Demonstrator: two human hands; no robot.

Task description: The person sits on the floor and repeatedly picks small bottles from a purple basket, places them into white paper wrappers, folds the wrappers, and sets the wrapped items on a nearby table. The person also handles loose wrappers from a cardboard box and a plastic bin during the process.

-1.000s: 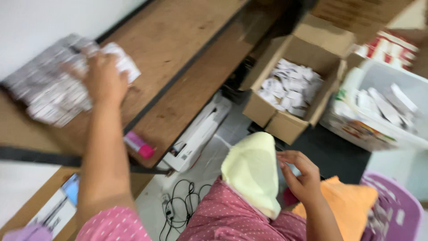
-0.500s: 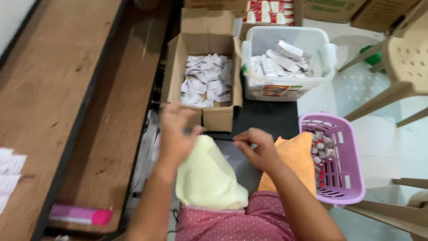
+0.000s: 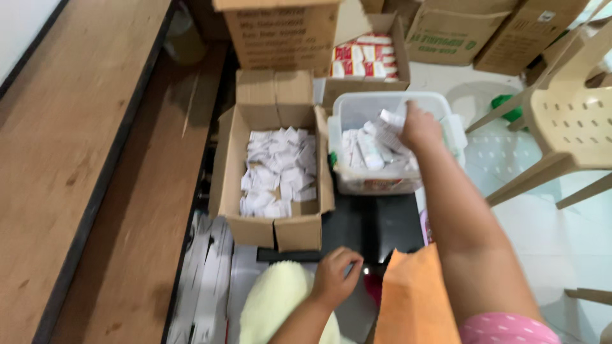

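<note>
Presently, head view: right hand (image 3: pixel 417 127) reaches into the clear plastic bin (image 3: pixel 357 105), fingers closed on a white folded packet (image 3: pixel 392 120). Left hand (image 3: pixel 335 277) rests loosely curled, holding nothing, beside the yellow cloth (image 3: pixel 274 302). Half a second earlier both hands hovered over the cloths.

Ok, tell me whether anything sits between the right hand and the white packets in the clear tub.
Nothing visible does. The right hand is already inside the clear plastic tub, on the pile of white packets. The tub has no lid on it, and the left hand is far back by the yellow cloth.
</note>
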